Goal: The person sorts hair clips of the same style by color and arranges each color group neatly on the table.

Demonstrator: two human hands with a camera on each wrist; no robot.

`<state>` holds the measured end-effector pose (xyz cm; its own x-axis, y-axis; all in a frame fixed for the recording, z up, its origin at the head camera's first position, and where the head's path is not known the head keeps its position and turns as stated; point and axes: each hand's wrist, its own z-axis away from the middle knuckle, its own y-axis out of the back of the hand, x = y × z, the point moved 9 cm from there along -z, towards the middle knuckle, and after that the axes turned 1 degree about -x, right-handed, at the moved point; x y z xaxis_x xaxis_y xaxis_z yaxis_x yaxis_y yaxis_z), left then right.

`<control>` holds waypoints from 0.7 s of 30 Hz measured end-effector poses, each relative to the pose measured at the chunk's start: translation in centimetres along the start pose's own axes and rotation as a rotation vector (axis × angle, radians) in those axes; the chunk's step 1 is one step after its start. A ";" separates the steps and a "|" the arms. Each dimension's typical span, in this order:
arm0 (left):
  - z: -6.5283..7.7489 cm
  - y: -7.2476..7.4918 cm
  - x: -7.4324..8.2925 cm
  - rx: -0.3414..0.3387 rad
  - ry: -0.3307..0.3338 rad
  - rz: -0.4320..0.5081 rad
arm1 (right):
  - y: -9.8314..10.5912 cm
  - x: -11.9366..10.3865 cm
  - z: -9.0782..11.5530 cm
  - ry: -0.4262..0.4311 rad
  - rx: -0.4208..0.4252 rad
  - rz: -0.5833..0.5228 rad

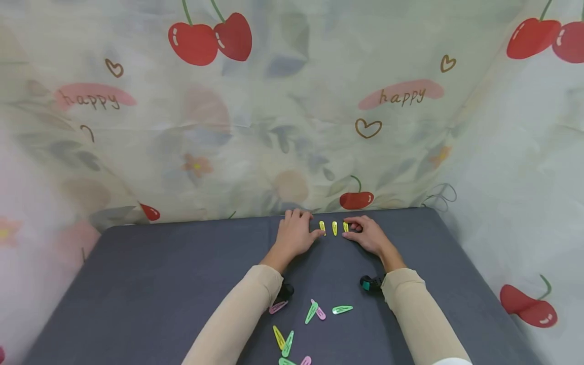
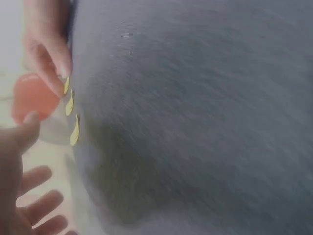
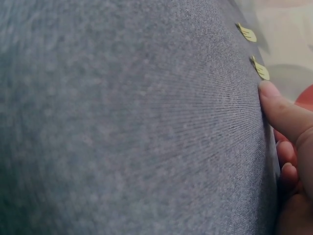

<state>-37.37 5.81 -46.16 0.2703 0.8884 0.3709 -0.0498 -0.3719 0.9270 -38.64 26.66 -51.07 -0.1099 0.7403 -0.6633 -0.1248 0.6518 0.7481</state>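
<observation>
Three yellow snap hair clips lie in a short row near the far edge of the dark grey table. My right hand (image 1: 368, 235) pinches the rightmost yellow hair clip (image 1: 345, 227) between thumb and forefinger; in the right wrist view the thumb (image 3: 281, 110) hides it. The middle yellow hair clip (image 1: 335, 228) lies untouched. My left hand (image 1: 295, 234) is beside the leftmost yellow hair clip (image 1: 322, 227), its thumb tip close to it. Whether that thumb touches the clip I cannot tell. In the left wrist view the left hand's fingers (image 2: 41, 205) are spread and hold nothing.
Nearer on the table (image 1: 182, 284) several hair clips lie scattered: a green clip (image 1: 342, 309), a green clip (image 1: 311, 313) crossing a pink clip (image 1: 321, 313), and a yellow clip (image 1: 279, 337) against a green one (image 1: 287, 343). A printed curtain (image 1: 255, 126) hangs behind the far edge.
</observation>
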 end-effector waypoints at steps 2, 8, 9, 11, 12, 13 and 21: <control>0.8 0.6 0.0 0.020 -0.036 -0.035 | 0.0 0.0 0.0 -0.006 -0.001 0.007; 3.9 1.4 0.3 0.017 -0.140 -0.051 | 0.0 0.0 0.1 -0.012 -0.002 0.000; 4.6 1.4 0.5 0.009 -0.159 -0.051 | 0.0 0.0 0.1 -0.012 -0.001 -0.003; 6.0 1.4 0.7 0.003 -0.202 -0.057 | -0.1 0.0 0.0 -0.010 -0.001 -0.002; 6.7 1.4 0.9 0.006 -0.227 -0.079 | -0.1 0.0 0.0 -0.009 0.000 0.000; 7.4 1.4 1.0 0.011 -0.253 -0.107 | -0.1 0.0 -0.1 -0.007 0.001 0.003; 12.7 1.4 1.0 0.050 -0.410 -0.305 | -0.1 0.0 -0.1 -0.008 0.006 0.012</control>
<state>-25.00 2.71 -45.18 0.6208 0.7836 0.0222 0.1334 -0.1336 0.9820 -38.68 26.57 -51.11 -0.1035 0.7495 -0.6539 -0.1176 0.6436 0.7563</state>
